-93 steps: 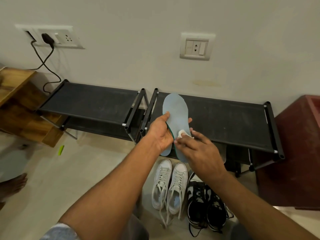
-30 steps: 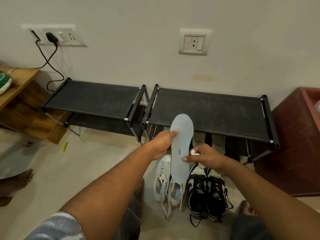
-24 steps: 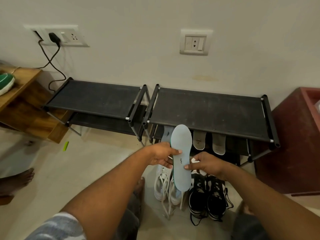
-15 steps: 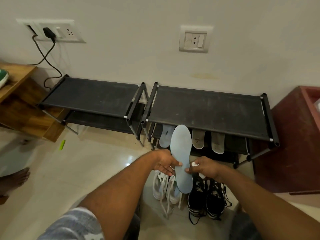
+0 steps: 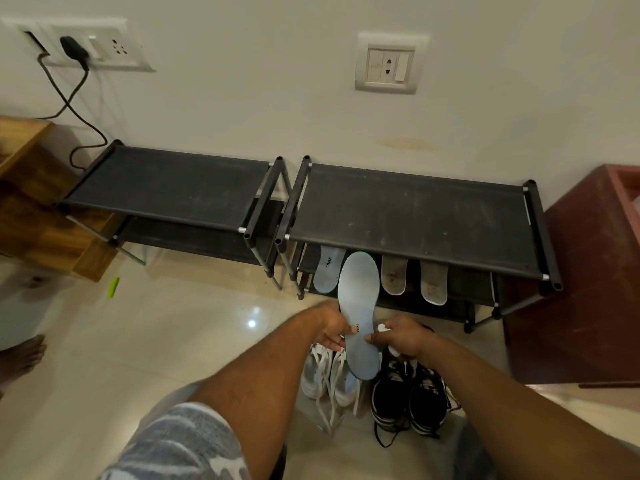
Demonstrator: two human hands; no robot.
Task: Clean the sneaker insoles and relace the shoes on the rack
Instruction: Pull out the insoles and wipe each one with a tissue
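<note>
Insole (image 5: pixel 358 313) is in your grip, held lengthwise with its toe end pointing away from you and its heel end over the white sneakers (image 5: pixel 325 379) on the floor (image 5: pixel 173 334). Your left hand (image 5: pixel 330 329) pinches its left edge near the middle, thumb on top and fingers underneath. Your right hand (image 5: pixel 398 337) sets its thumb tip on the opposite edge while its fingers curl round a small white wad (image 5: pixel 382 328). Black sneakers (image 5: pixel 408 400) stand just beside the white pair, on the right, and laces trail loose from both pairs. Beyond your hands the right rack (image 5: pixel 412 209) stands against the wall. On its lower shelf lie a pale insole (image 5: pixel 327 273) and two beige insoles (image 5: pixel 393 274), side by side, the beige ones stained. The toe end of the one you hold shows between the pale one and the nearer beige one. The left rack (image 5: pixel 166 183) stands just beside the right one. A green stick (image 5: pixel 113 287) lies on the floor near it, and a bare foot (image 5: pixel 24 351) shows at the left edge.
</note>
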